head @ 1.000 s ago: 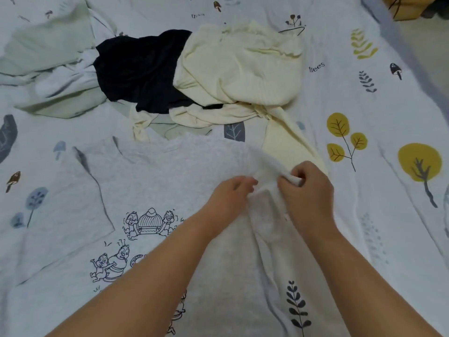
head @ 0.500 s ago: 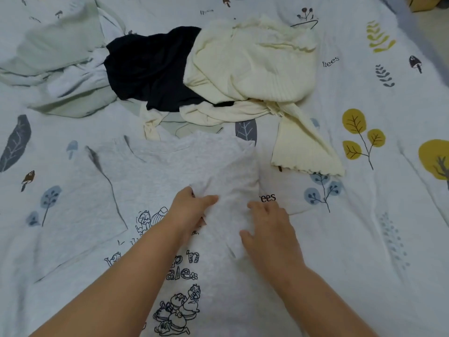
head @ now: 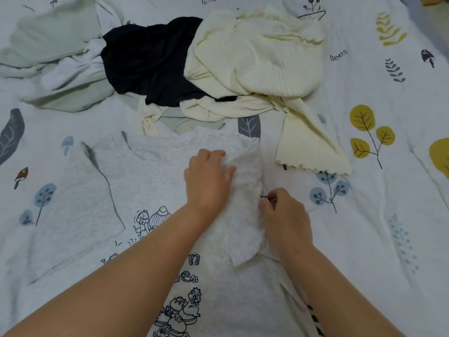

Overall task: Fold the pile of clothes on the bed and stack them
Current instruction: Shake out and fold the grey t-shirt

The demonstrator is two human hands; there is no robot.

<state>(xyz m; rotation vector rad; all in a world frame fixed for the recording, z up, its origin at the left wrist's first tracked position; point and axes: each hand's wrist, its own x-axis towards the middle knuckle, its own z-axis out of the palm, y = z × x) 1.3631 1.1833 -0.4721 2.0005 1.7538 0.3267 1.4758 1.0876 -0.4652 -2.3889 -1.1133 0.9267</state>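
Grey cartoon-print T-shirt (head: 150,181) lies flat, right sleeve folded inward.

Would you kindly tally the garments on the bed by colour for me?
Grey: 1, the grey T-shirt under both hands.
Black: 1, the black garment.
Cream: 1, the cream knit.
Pale green: 1, the pale green garment, tangled with white fabric; pieces uncertain.
Total: 4 by colour.

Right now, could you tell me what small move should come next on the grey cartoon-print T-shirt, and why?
Probably fold the other sleeve inward: it lies spread flat, while the left hand presses the folded-in sleeve on the grey cartoon-print T-shirt.
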